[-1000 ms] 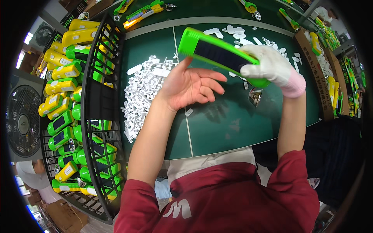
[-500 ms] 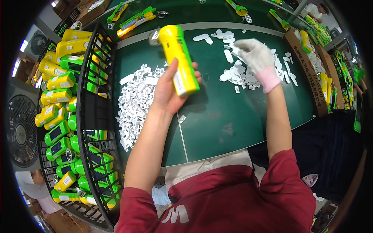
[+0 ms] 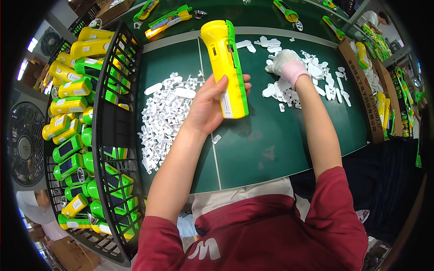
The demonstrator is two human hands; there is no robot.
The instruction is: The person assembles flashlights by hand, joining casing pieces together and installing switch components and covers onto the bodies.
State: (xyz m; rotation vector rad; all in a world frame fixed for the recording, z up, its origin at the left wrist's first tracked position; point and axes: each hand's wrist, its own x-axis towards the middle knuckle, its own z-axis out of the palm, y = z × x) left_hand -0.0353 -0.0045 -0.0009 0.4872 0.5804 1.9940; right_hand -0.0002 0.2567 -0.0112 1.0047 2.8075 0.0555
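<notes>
My left hand (image 3: pixel 209 105) is bare and wrapped round a yellow and green flashlight (image 3: pixel 224 67). It is held above the table with its wide head pointing away from me and a white label near its lower end. A slot shows in the yellow side, and an open gap runs along the green edge. On the right, my right hand (image 3: pixel 287 65) wears a white glove with a pink cuff. Its fingers are bent down and bunched at a pile of flat white plastic pieces (image 3: pixel 318 67); what they pinch, if anything, is hidden.
A heap of small white plastic parts (image 3: pixel 165 115) covers the left of the green table (image 3: pixel 262 149). Beside it stands a black crate (image 3: pixel 110 122) full of flashlights. A cardboard box (image 3: pixel 361 90) borders the right side. More flashlights (image 3: pixel 169 22) lie beyond the far edge strip.
My left hand has shifted the flashlight to the right and turned it slightly. The reflector hanging by its head no longer shows. My right hand has lowered into the pile of flat pieces.
</notes>
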